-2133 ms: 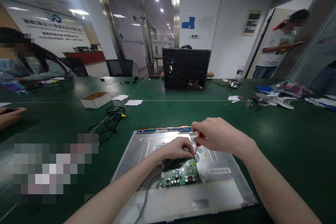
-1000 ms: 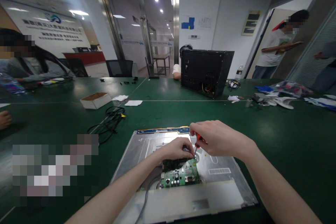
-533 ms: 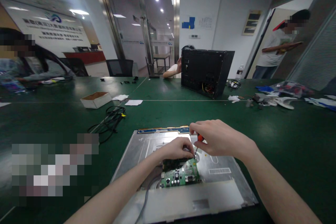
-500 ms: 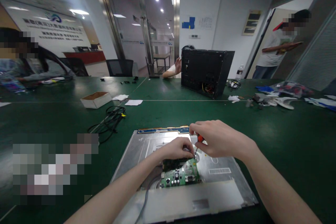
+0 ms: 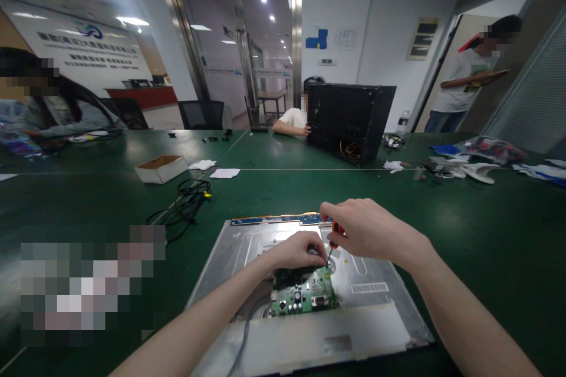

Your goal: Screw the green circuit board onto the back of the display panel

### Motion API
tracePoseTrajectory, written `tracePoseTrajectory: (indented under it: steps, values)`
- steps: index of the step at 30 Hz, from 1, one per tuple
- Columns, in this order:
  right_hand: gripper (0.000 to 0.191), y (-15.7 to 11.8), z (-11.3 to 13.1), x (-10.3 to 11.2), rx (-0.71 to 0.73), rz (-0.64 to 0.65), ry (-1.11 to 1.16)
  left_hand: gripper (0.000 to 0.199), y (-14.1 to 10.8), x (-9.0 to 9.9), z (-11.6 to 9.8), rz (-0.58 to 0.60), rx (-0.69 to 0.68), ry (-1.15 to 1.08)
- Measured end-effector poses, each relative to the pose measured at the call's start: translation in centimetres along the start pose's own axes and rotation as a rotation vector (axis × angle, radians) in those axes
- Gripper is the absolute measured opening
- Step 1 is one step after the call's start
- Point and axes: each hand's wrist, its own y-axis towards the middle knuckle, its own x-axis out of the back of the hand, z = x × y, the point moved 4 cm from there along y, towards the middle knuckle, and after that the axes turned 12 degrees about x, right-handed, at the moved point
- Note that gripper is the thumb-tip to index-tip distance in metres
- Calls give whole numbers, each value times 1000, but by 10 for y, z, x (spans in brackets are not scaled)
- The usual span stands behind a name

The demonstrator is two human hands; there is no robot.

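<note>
A silver metal panel [image 5: 375,324] lies on the green table, with a green circuit board [image 5: 305,294] on its middle and a blue strip board [image 5: 274,221] along its far edge. My right hand [image 5: 358,227] is closed round a red and black screwdriver [image 5: 335,237], whose thin shaft points down at the board's upper right corner. Beside the tip, my left hand [image 5: 303,250] has its fingers pinched together at the board's far edge; what they hold, if anything, is hidden. A grey cable [image 5: 246,336] runs from the board toward the near edge.
Black cables [image 5: 186,203] and a white box [image 5: 161,169] lie at the left. A black case [image 5: 345,121] stands across the table, a person's hand [image 5: 306,129] at its side. Metal parts and bags [image 5: 490,150] are at the right. Other people are at far left and right.
My right hand has shifted slightly and more of the screwdriver handle shows. My left hand has stayed in place. The person's hand behind the case has come down to its side.
</note>
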Motion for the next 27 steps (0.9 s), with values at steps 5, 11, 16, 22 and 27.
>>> tracePoseTrajectory:
  steps: [5,11,16,22,27]
  values:
    - [18,1,-1,-1,-41,37,-7,8,0,0,0,4,-4,-7]
    - [22,-5,4,0,74,6,114,9,0,0,0,11,-8,-14]
    - [18,-5,4,-1,58,-2,133,6,1,-2,2,4,9,-9]
    - [17,-2,2,-2,31,14,71,6,1,-1,2,-11,17,-9]
    - [15,1,0,-3,-5,12,31,6,1,-1,1,-1,12,-10]
